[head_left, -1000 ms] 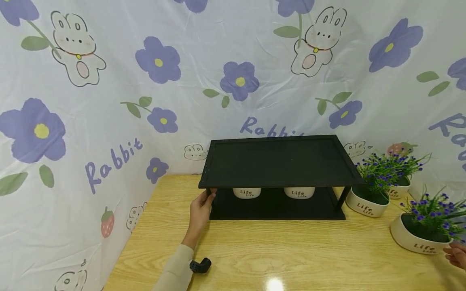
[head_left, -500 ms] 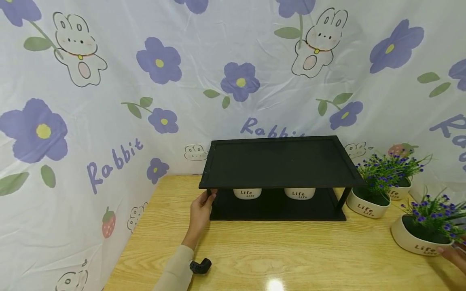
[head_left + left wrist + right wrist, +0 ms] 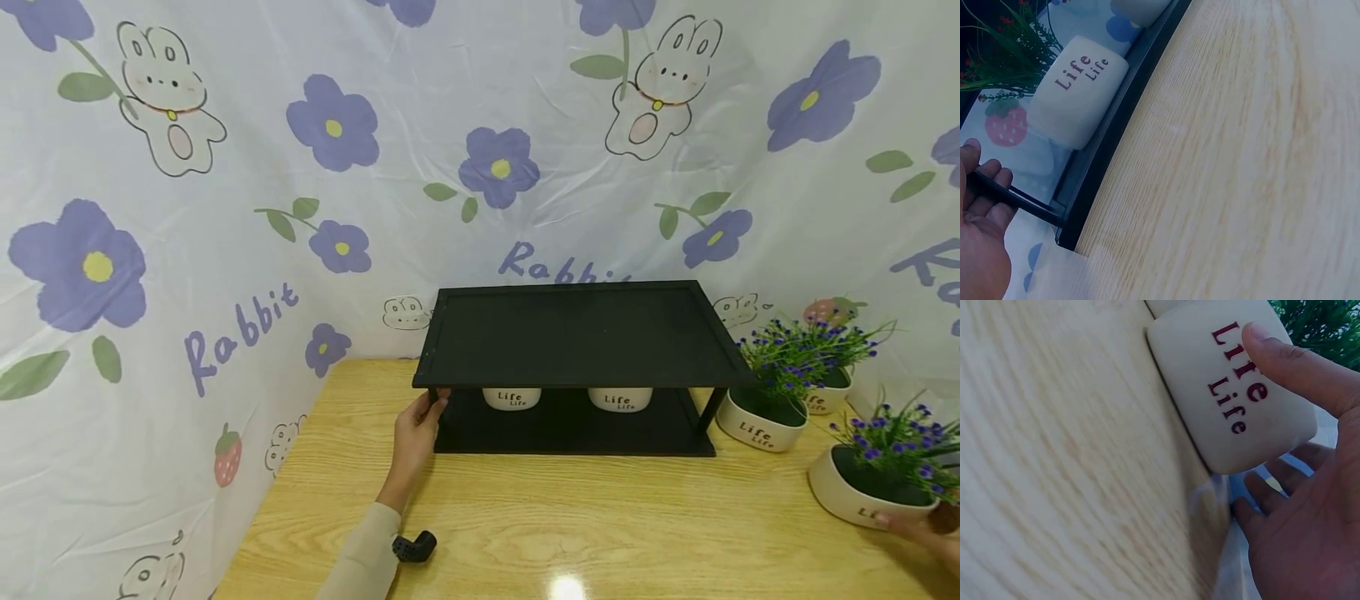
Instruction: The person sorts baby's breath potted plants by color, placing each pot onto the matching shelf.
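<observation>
At the shelf's left end, my left hand (image 3: 415,429) grips a corner post of the black two-tier shelf (image 3: 585,333); the left wrist view has its fingers curled round that post (image 3: 1025,203). On the far right, my right hand (image 3: 926,537) is at the near end of a white oval flowerpot (image 3: 836,492) marked "Life" and filled with purple-flowered plants. In the right wrist view its thumb lies across the lettering of the pot (image 3: 1191,369), and the other fingers reach round behind the end. The pot sits on the table.
Two white pots (image 3: 512,398) stand on the shelf's lower board, their plants hidden by the top board. Two more planted pots, one in front (image 3: 761,429) and one behind, stand beside the shelf's right end. A rabbit-print cloth (image 3: 420,208) hangs behind the wooden table (image 3: 600,508).
My right hand has moved left to the flowerpot, and its thumb now lies on the pot's front. The left hand keeps its grip on the shelf post.
</observation>
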